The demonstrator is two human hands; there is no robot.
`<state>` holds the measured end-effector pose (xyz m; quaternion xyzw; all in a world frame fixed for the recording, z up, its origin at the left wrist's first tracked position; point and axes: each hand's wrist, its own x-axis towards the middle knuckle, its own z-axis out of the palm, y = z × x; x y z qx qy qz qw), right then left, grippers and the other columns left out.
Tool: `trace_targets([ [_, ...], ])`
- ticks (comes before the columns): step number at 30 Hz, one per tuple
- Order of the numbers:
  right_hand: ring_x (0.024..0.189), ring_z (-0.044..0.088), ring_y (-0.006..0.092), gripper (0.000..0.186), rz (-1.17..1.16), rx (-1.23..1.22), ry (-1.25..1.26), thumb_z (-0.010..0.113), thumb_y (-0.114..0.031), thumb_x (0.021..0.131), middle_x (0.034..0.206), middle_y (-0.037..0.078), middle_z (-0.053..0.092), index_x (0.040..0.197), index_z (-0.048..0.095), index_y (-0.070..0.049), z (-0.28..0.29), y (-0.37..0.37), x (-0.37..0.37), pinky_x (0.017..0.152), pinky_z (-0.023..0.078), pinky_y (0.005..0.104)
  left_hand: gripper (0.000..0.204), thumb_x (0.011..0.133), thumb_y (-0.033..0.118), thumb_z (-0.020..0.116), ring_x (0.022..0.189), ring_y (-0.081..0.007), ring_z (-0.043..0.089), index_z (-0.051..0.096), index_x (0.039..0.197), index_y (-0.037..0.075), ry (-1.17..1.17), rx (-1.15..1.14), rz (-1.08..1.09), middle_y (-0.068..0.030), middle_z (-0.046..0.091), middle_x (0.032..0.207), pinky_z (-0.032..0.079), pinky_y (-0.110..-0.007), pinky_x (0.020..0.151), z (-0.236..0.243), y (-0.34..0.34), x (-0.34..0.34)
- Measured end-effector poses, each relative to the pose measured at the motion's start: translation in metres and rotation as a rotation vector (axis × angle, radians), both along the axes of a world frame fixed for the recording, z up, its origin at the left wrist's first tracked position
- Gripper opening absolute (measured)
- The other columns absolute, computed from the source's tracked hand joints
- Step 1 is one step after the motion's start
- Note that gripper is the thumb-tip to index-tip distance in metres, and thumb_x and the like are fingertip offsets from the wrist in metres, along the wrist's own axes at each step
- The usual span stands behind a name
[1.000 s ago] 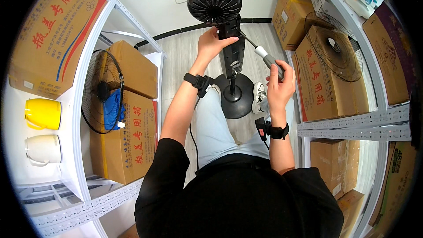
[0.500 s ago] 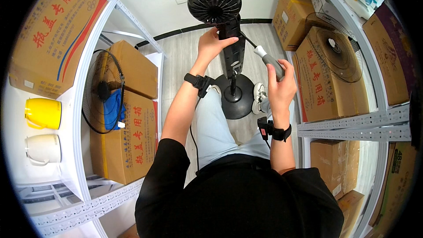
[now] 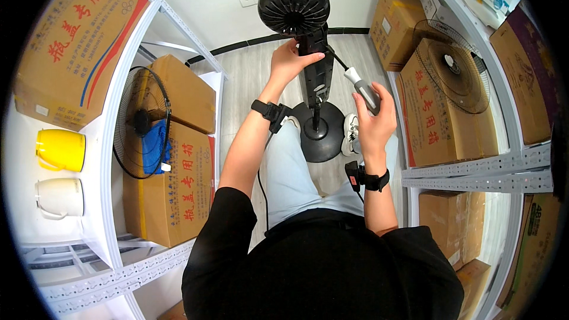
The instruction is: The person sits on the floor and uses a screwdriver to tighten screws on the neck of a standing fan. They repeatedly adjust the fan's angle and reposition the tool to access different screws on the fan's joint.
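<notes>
A black pedestal fan without its grille stands in front of me, with its rounded motor housing (image 3: 293, 3) on top and a round base (image 3: 320, 142) on the floor. My left hand (image 3: 289, 64) grips the fan's neck (image 3: 316, 80) just below the housing, thumb across the front and fingers hidden behind. In my right hand (image 3: 377, 117), thumb and fingers hold the grey and white handle of a screwdriver (image 3: 357, 83). Its dark shaft slants up left to the right side of the neck; the tip's exact contact is hard to make out.
Metal shelves flank me. A black fan grille (image 3: 140, 124) with blue cloth leans against cartons (image 3: 178, 186) on the left; another grille (image 3: 451, 68) leans on boxes at right. A yellow mug (image 3: 62, 150) and a white mug (image 3: 61, 197) sit on the left shelf.
The whole view has shifted slightly. My left hand keeps its grip on the neck. The screwdriver handle has turned a little in my right hand, whose fingers have shifted on it.
</notes>
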<state>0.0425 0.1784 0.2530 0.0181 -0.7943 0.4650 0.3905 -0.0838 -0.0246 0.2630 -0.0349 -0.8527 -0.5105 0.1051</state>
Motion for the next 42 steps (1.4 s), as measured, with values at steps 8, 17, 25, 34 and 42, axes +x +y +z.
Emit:
trace_targets([
  [8,0.084,0.064,0.0274,0.036,0.028,-0.319,-0.148,0.071,-0.017,0.085,0.093,0.013,0.066,0.116,0.057,-0.005,-0.01,0.002,-0.006,0.077,0.05,0.0337,0.054,0.063,0.04,0.084,0.075,-0.0129,0.065,0.068,0.099,0.004,-0.06,-0.071,0.022,-0.0035,0.07,0.085,0.049,-0.025,0.071,0.008,0.002,0.003],
  [17,0.077,0.065,0.0274,0.041,-0.053,0.099,0.192,0.076,-0.011,0.079,0.108,0.015,0.059,0.113,0.055,-0.004,0.0,0.007,-0.007,0.068,0.052,0.0351,0.056,0.062,0.043,0.084,0.072,-0.0127,0.064,0.068,0.099,0.004,0.005,-0.026,0.005,-0.0032,0.069,0.083,0.049,-0.025,0.07,-0.004,0.0,-0.005],
  [25,0.075,0.063,0.0264,0.041,0.043,-0.021,-0.05,0.075,-0.011,0.08,0.107,0.015,0.058,0.114,0.052,-0.003,-0.005,0.009,-0.004,0.068,0.052,0.0344,0.058,0.061,0.046,0.083,0.071,-0.0128,0.064,0.068,0.099,0.004,-0.005,-0.029,0.014,-0.0028,0.069,0.081,0.048,-0.025,0.067,-0.012,-0.006,-0.008],
  [34,0.068,0.063,0.0235,0.036,0.005,-0.075,-0.189,0.074,-0.012,0.081,0.098,0.014,0.062,0.111,0.055,-0.004,0.005,0.002,0.002,0.061,0.052,0.0326,0.056,0.061,0.042,0.084,0.071,-0.0112,0.062,0.068,0.099,0.005,0.022,0.019,0.017,-0.0019,0.068,0.081,0.047,-0.025,0.068,-0.021,-0.01,-0.014],
  [42,0.071,0.063,0.0228,0.035,0.044,0.059,0.081,0.075,-0.011,0.08,0.104,0.013,0.055,0.109,0.058,-0.004,-0.005,0.007,-0.004,0.056,0.052,0.0313,0.056,0.061,0.041,0.084,0.069,-0.0108,0.061,0.068,0.1,0.004,-0.013,-0.024,0.016,-0.0024,0.068,0.08,0.047,-0.024,0.066,-0.002,0.001,-0.004],
])
